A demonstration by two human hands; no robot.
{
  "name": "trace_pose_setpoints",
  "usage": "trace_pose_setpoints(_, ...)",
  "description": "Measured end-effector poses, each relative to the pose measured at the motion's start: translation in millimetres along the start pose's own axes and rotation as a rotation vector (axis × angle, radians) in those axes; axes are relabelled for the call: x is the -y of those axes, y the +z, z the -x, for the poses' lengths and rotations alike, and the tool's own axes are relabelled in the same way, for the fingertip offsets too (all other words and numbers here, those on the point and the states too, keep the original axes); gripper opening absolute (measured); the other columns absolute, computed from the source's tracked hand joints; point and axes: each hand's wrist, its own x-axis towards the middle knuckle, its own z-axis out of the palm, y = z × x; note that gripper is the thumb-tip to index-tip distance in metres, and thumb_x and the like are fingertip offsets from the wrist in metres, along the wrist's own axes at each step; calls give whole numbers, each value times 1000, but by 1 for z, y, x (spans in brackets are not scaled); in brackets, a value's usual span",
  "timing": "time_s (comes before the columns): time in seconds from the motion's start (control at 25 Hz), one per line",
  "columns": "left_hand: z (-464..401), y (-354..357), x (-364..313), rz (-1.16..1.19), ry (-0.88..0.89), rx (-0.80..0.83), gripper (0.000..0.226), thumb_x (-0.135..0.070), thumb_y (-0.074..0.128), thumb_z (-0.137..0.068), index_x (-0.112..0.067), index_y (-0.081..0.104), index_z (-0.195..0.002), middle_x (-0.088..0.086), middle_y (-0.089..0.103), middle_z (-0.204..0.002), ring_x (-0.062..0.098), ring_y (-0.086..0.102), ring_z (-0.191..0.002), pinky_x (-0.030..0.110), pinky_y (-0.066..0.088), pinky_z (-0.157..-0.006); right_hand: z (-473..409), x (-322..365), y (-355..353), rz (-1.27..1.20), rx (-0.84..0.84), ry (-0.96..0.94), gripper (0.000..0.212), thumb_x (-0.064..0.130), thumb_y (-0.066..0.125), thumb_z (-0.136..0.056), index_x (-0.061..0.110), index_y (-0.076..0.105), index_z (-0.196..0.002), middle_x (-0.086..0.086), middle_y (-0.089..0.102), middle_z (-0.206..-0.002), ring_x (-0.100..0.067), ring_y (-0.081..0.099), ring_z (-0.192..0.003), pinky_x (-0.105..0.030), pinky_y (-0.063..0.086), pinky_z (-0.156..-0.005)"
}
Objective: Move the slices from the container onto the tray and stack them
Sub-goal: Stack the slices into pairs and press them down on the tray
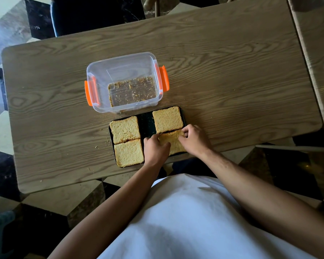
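A dark rectangular tray (147,122) lies on a wood-grain table (232,75), close to the table edge nearest the person. Four toasted bread slices lie flat on the tray. On the tray's left half, the far-left slice (125,129) and the near-left slice (129,153) touch along one edge. On the tray's right half, the far-right slice (167,119) lies flat, and the near-right slice (173,142) sits just behind it toward the person, edge against edge. A bare strip of tray, scattered with crumbs, separates the left pair from the right pair.

Both hands are on the near-right slice. The left hand (155,147) has its fingers curled and pinches the slice's left edge. The right hand (194,138) has its fingers bent and pinches the slice's far-right corner. Whether the slice is lifted off the tray cannot be told.

A clear plastic container (123,81) with orange latches (164,77) stands just beyond the tray's far edge. It holds only crumbs (133,91) on its floor. More crumbs lie on the table to the left of the tray.
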Motion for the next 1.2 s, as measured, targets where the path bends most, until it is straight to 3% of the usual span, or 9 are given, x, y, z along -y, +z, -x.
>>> trace_pose_setpoints(0.16, -4, -1, 0, 19, -11, 48, 67, -20, 62, -75, -13, 54, -141, 20, 65, -114, 40, 64, -106, 52, 56, -93, 3, 3, -1, 42, 31, -17, 37, 30, 63, -86, 10, 62, -117, -11, 61, -114, -27, 59, -105, -33, 48, -87)
trace_pose_setpoints(0.44, -6, -4, -2, 104, -43, 33, 62, -21, 70, -70, -14, 55, -130, 5, 67, -96, 19, 67, -79, 38, 58, -70, 10, 4, -5, 95, 30, -39, 40, 31, 64, -89, 11, 59, -123, -10, 57, -120, -28, 59, -105, -31, 45, -81)
trace_pose_setpoints(0.56, -8, -6, -1, 123, -49, 38, 58, -17, 71, -75, -14, 52, -130, 0, 66, -89, 17, 66, -75, 37, 57, -68, 11, 9, -6, 94, 26, -31, 39, 29, 63, -88, 11, 58, -123, -11, 55, -121, -29, 57, -108, -33, 47, -82)
trace_pose_setpoints(0.64, -7, -10, -1, 129, -35, 51, 56, -17, 70, -78, -12, 52, -130, 2, 67, -92, 18, 66, -78, 37, 56, -69, 12, 14, -5, 114, -7, -53, 38, 27, 64, -89, 10, 57, -123, -10, 52, -123, -28, 56, -106, -29, 40, -74)
trace_pose_setpoints(0.76, -4, -23, 6, -82, 158, -15, 54, -16, 67, -83, -11, 51, -134, 9, 61, -114, 25, 59, -98, 37, 51, -80, 11, 21, -2, 176, -56, -221, 41, 17, 66, -89, 2, 55, -125, -15, 47, -126, -31, 52, -109, -26, 35, -76)
trace_pose_setpoints(0.84, -4, -38, 16, -334, 401, -105, 54, -13, 63, -86, -9, 49, -138, 15, 53, -127, 31, 49, -115, 42, 46, -96, 5, 26, 2, 210, -24, -321, 44, 10, 68, -86, -3, 53, -126, -21, 44, -130, -35, 49, -115, -36, 42, -90)
trace_pose_setpoints(0.92, -7, -55, 27, -518, 530, -135, 59, -15, 61, -87, -6, 45, -143, 20, 49, -136, 37, 43, -124, 47, 41, -105, -2, 31, 7, 219, 22, -354, 50, 9, 70, -85, -5, 51, -129, -24, 41, -136, -37, 43, -125, -44, 39, -105)
trace_pose_setpoints(1.04, -14, -72, 47, -682, 513, -127, 67, -30, 58, -91, -8, 35, -151, 24, 37, -153, 40, 31, -141, 49, 29, -117, -7, 38, 18, 307, 9, -438, 63, 21, 69, -86, 0, 46, -140, -24, 36, -148, -40, 30, -140, -48, 26, -117)
trace_pose_setpoints(1.2, -17, -91, 74, -780, 488, -180, 84, -58, 50, -91, -15, 23, -158, 23, 21, -163, 40, 13, -153, 56, 15, -123, -11, 41, 35, 557, 69, -499, 82, 55, 46, -91, 17, 16, -157, -12, 4, -167, -35, -4, -153, -54, 5, -122)
